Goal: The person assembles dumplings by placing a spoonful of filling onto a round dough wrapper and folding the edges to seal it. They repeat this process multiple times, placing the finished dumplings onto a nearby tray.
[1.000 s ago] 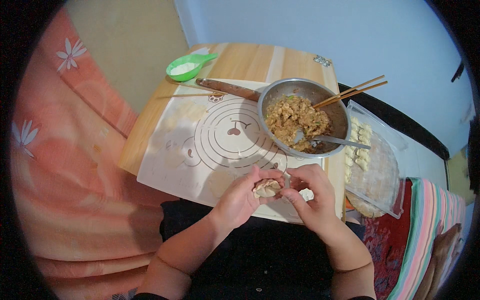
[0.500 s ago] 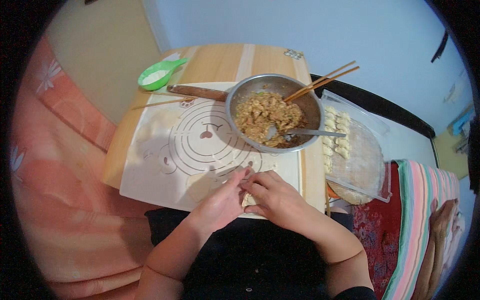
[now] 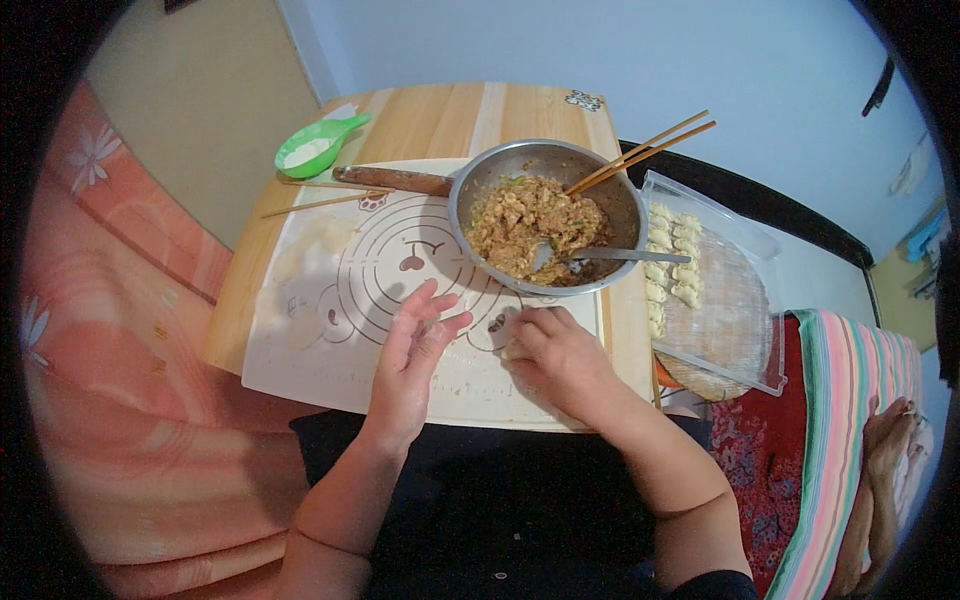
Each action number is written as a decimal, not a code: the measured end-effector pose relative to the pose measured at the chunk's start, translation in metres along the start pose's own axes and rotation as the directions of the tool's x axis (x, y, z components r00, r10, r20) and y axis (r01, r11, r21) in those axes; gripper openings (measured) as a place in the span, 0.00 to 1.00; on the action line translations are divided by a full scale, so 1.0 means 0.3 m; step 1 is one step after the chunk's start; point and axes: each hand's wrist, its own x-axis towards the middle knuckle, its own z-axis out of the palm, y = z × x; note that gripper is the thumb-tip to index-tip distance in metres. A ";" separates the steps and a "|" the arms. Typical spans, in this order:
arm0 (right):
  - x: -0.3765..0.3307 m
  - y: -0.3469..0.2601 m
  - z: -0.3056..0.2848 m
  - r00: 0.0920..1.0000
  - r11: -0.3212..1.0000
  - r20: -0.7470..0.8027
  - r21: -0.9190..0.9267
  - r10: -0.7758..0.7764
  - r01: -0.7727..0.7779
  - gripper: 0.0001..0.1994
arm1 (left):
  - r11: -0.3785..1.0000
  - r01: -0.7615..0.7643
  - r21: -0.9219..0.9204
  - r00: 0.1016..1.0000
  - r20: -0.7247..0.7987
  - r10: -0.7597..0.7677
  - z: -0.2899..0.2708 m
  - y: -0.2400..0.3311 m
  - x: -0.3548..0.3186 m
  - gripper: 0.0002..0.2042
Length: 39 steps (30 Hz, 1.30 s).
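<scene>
My right hand [image 3: 562, 362] has its fingers curled round a pale dumpling [image 3: 514, 351], low over the near right part of the white mat [image 3: 300, 370]. Most of the dumpling is hidden under the fingers. To its left, my left hand [image 3: 408, 350] is raised above the mat with fingers apart and nothing in it. Just beyond my right hand stands a steel bowl [image 3: 465, 240] of minced filling [image 3: 535, 225], with a metal-handled spoon [image 3: 630, 256] and a pair of chopsticks [image 3: 650, 155] resting in it. Thin dough rounds [image 3: 325, 238] lie faintly visible on the mat's left side.
Behind the bowl's left side lies a wooden rolling pin [image 3: 395, 180], near a thin stick [image 3: 315, 206]. A green scoop of white flour [image 3: 310, 152] sits at the table's far left. Right of the table, a clear tray [image 3: 735, 300] holds rows of dumplings [image 3: 686, 250].
My hands have come apart. The left has drawn away to the left and opened, while the right has moved slightly right and forward with the dumpling.
</scene>
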 end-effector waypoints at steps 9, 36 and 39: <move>-0.038 -0.018 -0.028 0.978 0.993 0.174 0.056 -0.113 0.105 0.14 | 0.999 -0.023 0.049 1.000 -0.014 0.023 -0.014 -0.005 -0.004 0.23; -0.274 0.753 -0.242 0.878 0.780 0.118 -0.526 0.463 -0.341 0.14 | 0.999 0.006 -0.043 0.994 -0.107 -0.010 -0.025 0.007 0.030 0.22; -0.250 0.708 -0.256 0.870 0.774 0.118 -0.524 0.479 -0.355 0.15 | 0.999 0.001 -0.036 0.995 -0.100 -0.004 -0.014 0.017 0.026 0.22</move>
